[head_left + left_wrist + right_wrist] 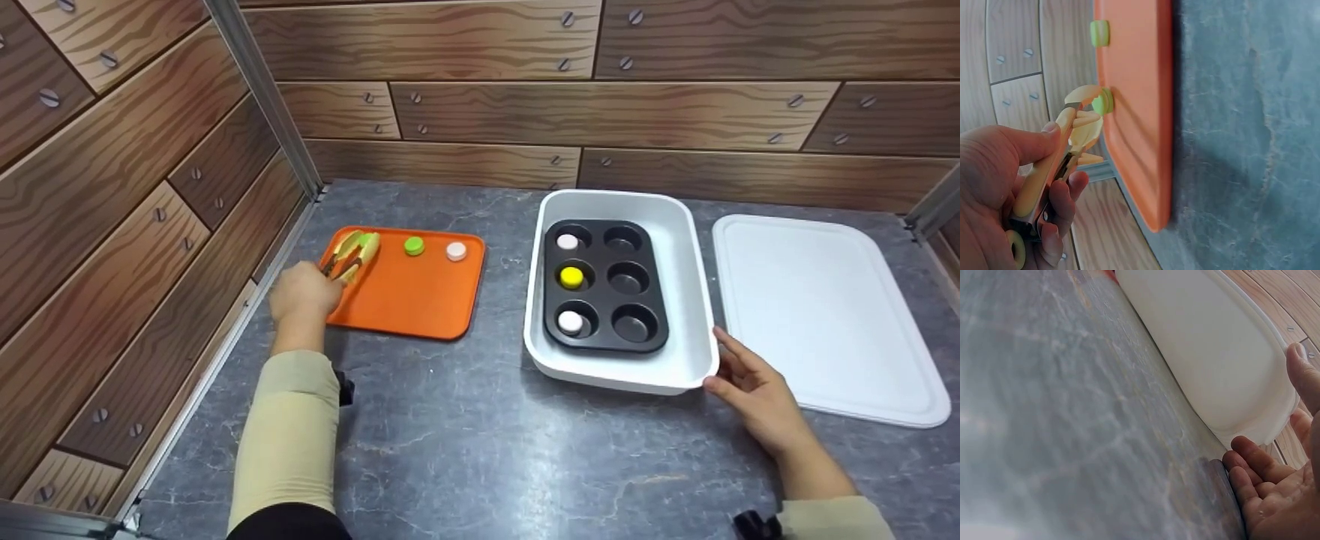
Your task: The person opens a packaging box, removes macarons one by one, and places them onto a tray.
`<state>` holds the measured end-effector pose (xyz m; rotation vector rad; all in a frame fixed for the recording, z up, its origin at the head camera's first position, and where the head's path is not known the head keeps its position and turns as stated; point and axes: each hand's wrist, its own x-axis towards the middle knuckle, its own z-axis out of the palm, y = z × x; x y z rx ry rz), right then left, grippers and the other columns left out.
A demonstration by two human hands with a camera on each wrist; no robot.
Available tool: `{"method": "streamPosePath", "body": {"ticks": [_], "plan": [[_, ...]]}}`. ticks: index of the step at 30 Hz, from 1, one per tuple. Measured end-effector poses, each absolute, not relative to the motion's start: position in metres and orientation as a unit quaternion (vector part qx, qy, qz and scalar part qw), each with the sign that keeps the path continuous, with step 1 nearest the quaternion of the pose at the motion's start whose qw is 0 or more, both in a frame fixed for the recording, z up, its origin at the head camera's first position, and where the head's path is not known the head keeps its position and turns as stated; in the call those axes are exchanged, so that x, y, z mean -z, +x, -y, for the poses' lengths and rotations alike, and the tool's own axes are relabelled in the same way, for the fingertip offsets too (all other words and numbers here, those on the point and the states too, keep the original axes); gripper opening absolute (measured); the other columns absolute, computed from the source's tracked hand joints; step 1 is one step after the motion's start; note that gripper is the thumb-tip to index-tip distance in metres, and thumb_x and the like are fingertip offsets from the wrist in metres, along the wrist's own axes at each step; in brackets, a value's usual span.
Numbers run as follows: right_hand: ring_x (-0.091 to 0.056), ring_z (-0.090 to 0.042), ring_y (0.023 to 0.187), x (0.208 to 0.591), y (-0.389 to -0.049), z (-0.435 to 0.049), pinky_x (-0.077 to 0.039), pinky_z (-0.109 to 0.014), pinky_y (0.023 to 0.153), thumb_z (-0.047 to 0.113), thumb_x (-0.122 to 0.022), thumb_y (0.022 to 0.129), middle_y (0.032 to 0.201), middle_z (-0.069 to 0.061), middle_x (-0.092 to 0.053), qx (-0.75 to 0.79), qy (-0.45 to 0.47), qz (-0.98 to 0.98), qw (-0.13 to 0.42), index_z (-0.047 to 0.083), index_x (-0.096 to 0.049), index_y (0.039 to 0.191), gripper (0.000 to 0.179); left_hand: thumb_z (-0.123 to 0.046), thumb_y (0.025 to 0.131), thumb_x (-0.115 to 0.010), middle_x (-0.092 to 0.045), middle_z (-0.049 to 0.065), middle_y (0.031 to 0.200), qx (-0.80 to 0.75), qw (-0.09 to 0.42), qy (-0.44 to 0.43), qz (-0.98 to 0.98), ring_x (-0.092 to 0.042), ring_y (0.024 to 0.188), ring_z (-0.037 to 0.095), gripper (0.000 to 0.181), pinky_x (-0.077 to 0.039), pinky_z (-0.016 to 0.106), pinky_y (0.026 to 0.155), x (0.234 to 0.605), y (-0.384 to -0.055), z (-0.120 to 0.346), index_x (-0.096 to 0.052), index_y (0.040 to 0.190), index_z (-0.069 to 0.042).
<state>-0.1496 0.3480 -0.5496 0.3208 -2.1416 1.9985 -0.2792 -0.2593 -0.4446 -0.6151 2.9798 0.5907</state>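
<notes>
My left hand [304,292] grips yellow tongs [1053,163] over the far left of the orange tray [405,300]. Around or against a green macaron-like piece [1103,102] lie the tongs' tips; whether they squeeze it, I cannot tell. Another green piece [414,245] and a pale pink one [456,251] sit farther right on that tray. At the near right corner of a white tub [694,300], my right hand [757,397] touches the outer wall with spread, relaxed fingers. Inside the tub, a black muffin pan [606,330] bears a yellow piece [571,277] and two pale ones [568,241] in its left column.
A white lid [825,315] lies flat to the right of the tub. Wood-patterned walls [480,112] stand behind and at the left, with a metal post [262,90] at the left corner. Grey marbled tabletop [465,435] extends in front.
</notes>
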Motion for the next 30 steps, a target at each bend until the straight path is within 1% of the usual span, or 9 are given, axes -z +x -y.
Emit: {"method": "streamPosePath", "body": {"ticks": [5,11,15,19,22,27,29,30], "plan": [[-0.069,-0.008,0.113,0.549,-0.15,-0.348,-0.054,-0.018,0.087,-0.027,-0.064,0.089,0.133,0.006,-0.071,-0.671,0.108,0.727,0.098,-0.005,-0.046,0.155,0.072,-0.045,0.099,-0.068,-0.069,0.023,0.119,-0.197,0.034,-0.213,-0.956,-0.068,0.103,0.04,0.05,-0.054,0.056,0.081,0.446,-0.279,0.258,-0.07,0.122,-0.001],[-0.068,-0.006,0.116,0.549,-0.148,-0.348,-0.054,-0.017,0.088,-0.025,-0.065,0.09,0.136,0.008,-0.069,-0.669,0.105,0.73,0.09,-0.005,-0.044,0.156,0.073,-0.046,0.099,-0.07,-0.069,0.025,0.123,-0.199,0.026,-0.21,-0.957,-0.068,0.106,0.042,0.051,-0.055,0.057,0.082,0.446,-0.279,0.256,-0.069,0.124,-0.001],[-0.068,-0.007,0.114,0.548,-0.148,-0.349,-0.054,-0.017,0.087,-0.024,-0.066,0.09,0.135,0.009,-0.069,-0.661,0.102,0.738,0.087,-0.004,-0.043,0.157,0.073,-0.049,0.098,-0.07,-0.069,0.025,0.127,-0.209,0.012,-0.206,-0.956,-0.068,0.11,0.044,0.055,-0.054,0.059,0.084,0.441,-0.277,0.254,-0.069,0.132,-0.005],[-0.069,-0.008,0.111,0.548,-0.148,-0.349,-0.054,-0.018,0.086,-0.025,-0.066,0.089,0.133,0.006,-0.07,-0.667,0.099,0.732,0.094,-0.002,-0.046,0.156,0.073,-0.05,0.099,-0.07,-0.069,0.024,0.13,-0.21,-0.011,-0.184,-0.96,-0.068,0.111,0.045,0.057,-0.054,0.059,0.083,0.425,-0.273,0.242,-0.068,0.14,-0.011],[-0.069,-0.009,0.111,0.548,-0.148,-0.349,-0.054,-0.018,0.086,-0.026,-0.065,0.089,0.133,0.004,-0.071,-0.673,0.101,0.726,0.096,-0.003,-0.047,0.156,0.073,-0.049,0.097,-0.072,-0.071,0.022,0.124,-0.208,-0.032,-0.158,-0.965,-0.069,0.107,0.044,0.053,-0.054,0.059,0.082,0.411,-0.269,0.227,-0.07,0.138,-0.016],[-0.069,-0.01,0.11,0.549,-0.148,-0.348,-0.054,-0.018,0.086,-0.027,-0.064,0.089,0.132,0.004,-0.071,-0.675,0.101,0.725,0.096,-0.003,-0.047,0.156,0.073,-0.047,0.094,-0.077,-0.075,0.008,0.104,-0.225,-0.056,-0.088,-0.969,-0.07,0.097,0.036,0.038,-0.053,0.056,0.08,0.389,-0.26,0.192,-0.076,0.119,-0.019],[-0.07,-0.01,0.109,0.55,-0.148,-0.348,-0.054,-0.019,0.085,-0.027,-0.064,0.089,0.132,0.004,-0.071,-0.673,0.1,0.726,0.096,-0.003,-0.047,0.155,0.073,-0.046,0.094,-0.079,-0.075,0.002,0.1,-0.232,-0.058,-0.059,-0.969,-0.07,0.095,0.031,0.036,-0.053,0.053,0.08,0.381,-0.255,0.177,-0.077,0.118,-0.02],[-0.07,-0.01,0.109,0.55,-0.148,-0.348,-0.055,-0.019,0.085,-0.026,-0.064,0.089,0.132,0.005,-0.072,-0.672,0.099,0.727,0.096,-0.003,-0.047,0.155,0.073,-0.046,0.094,-0.08,-0.075,0.001,0.099,-0.234,-0.056,-0.048,-0.969,-0.07,0.094,0.03,0.037,-0.053,0.052,0.079,0.378,-0.253,0.169,-0.077,0.12,-0.02]]}}
